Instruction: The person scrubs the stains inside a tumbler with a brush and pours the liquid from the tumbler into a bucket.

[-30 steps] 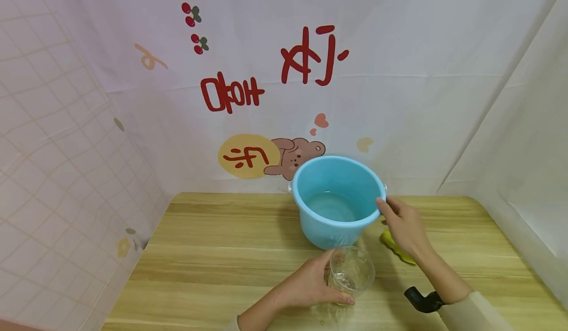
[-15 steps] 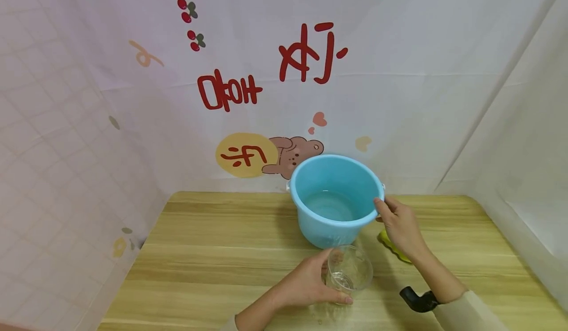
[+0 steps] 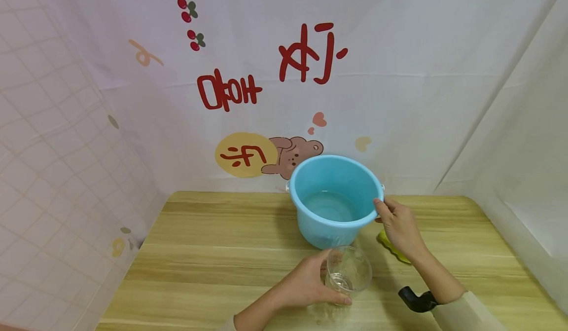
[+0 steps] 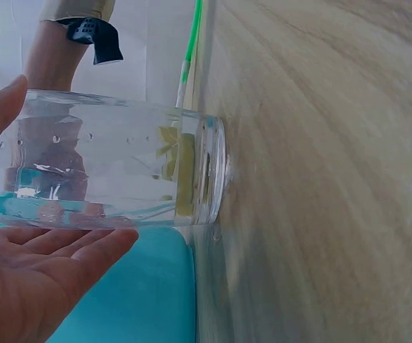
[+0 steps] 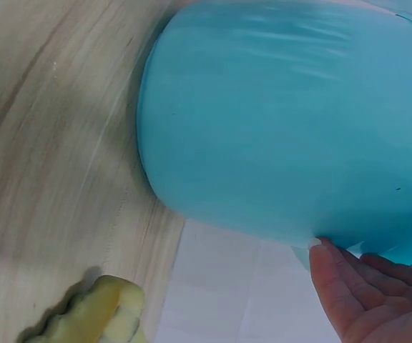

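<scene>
Curling round the clear cup (image 3: 350,272) on the table (image 3: 213,252), just in front of the blue bucket (image 3: 323,231), the left hand (image 3: 306,282) likely has something light, stiff and slippery, best held by its sides, while the right hand (image 3: 401,227) pinches the probably heavier bucket's rim (image 3: 336,223).

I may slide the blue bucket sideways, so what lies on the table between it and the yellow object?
In the right wrist view, the stretch of tabletop between the blue bucket and the yellow object is bare.

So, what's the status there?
Left hand holds clear container upright. Right hand grips blue bucket by rim. Yellow object nearby, apparently not in the way.
</scene>
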`<action>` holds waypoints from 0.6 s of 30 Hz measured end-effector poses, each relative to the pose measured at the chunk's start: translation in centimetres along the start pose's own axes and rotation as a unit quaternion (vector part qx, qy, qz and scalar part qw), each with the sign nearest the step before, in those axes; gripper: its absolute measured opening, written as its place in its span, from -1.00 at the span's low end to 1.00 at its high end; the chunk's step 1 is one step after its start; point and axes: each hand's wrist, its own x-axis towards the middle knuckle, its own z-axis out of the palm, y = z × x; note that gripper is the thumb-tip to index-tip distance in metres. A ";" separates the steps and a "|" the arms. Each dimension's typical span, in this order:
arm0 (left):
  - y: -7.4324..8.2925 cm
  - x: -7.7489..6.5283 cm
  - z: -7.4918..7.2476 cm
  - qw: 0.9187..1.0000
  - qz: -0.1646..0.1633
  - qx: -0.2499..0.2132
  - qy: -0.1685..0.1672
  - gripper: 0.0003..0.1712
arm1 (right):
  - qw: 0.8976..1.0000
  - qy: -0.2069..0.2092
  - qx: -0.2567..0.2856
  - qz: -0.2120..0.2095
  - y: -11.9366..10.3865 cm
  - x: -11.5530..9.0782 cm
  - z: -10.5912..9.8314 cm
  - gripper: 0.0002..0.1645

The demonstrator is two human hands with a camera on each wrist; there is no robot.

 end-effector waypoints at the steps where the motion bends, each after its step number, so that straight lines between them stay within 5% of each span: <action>1: 0.0 0.0 0.0 1.000 -0.002 0.001 0.002 0.06 | 1.000 -0.002 0.000 -0.001 0.0 0.0 0.0 -0.33; 10: 0.2 -0.5 -0.1 0.999 -0.022 -0.009 0.024 -0.03 | 1.000 -0.003 0.004 -0.002 -0.4 -0.1 -0.1 -0.38; 18: 0.1 -1.1 -0.1 0.999 0.004 -0.033 0.036 -0.04 | 1.000 -0.001 0.009 -0.006 -0.2 0.0 -0.1 -0.37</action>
